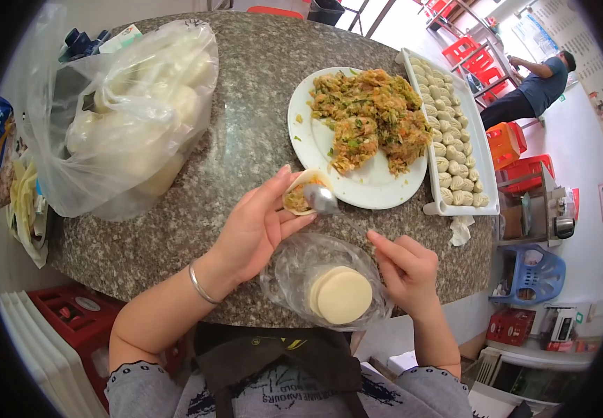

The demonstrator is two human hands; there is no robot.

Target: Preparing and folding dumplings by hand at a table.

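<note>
In my left hand (259, 224) lies a round dough wrapper (309, 176), cupped by the fingers, with filling inside. My right hand (408, 269) grips the handle of a metal spoon (322, 198), whose bowl rests against the filling in the wrapper. Just beyond stands a white plate (312, 146) heaped with chopped vegetable filling (380, 104). Between my wrists, a stack of round dough wrappers (344, 296) sits on a clear plastic bag (301, 261). At the right, a white tray (489, 193) holds rows of pleated dumplings (455, 151).
A large plastic bag of pale dough-like pieces (144, 120) takes up the left of the speckled stone table (249, 68). A crumpled tissue (461, 231) lies beside the tray. Red crates (71, 318) stand below left. Another person (537, 89) stands beyond the table, near red stools.
</note>
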